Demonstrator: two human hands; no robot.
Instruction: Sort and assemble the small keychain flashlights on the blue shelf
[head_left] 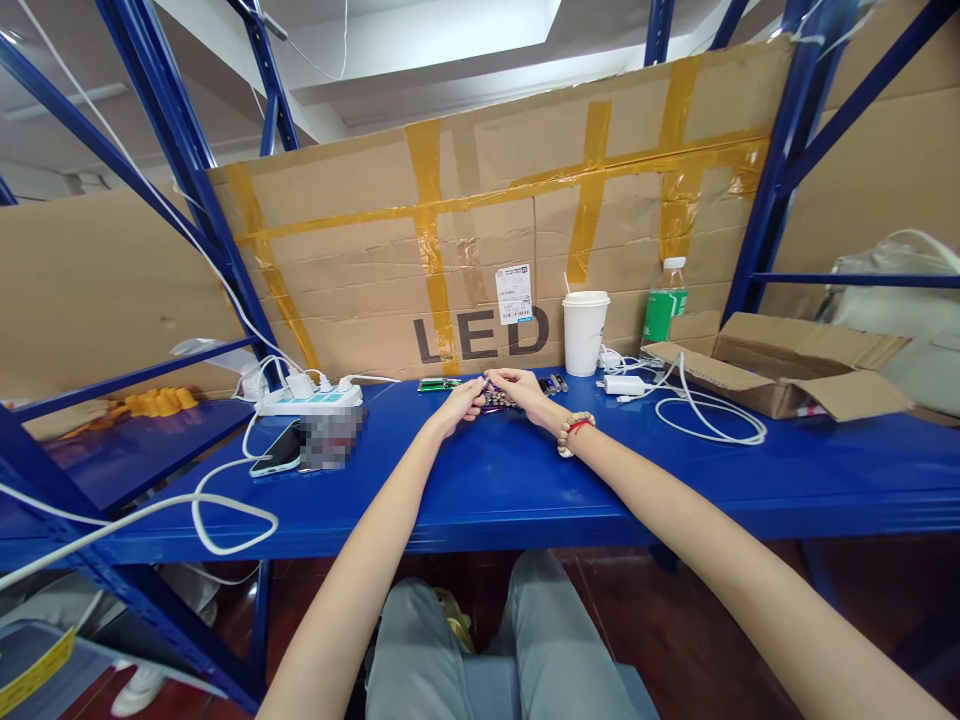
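Observation:
Both my arms reach far out over the blue shelf top [487, 480]. My left hand [463, 398] and my right hand [523, 388] meet at the back of it, fingers pinched together around a small thin object [486, 381] that I cannot make out. Under the hands lies a cluster of small dark parts [498, 400]. A bead bracelet with a red thread [573, 432] sits on my right wrist. A few more small pieces [553, 383] lie just right of my right hand, and a green circuit board [439, 384] lies to the left.
A white power strip [309, 400] with plugs and a phone [279, 455] lie left, white cable looping off the edge. A white paper cup [584, 332], green bottle [664, 303], white charger [624, 385] with cable, and open cardboard box [780, 370] stand right. A taped cardboard wall [480, 250] backs the shelf.

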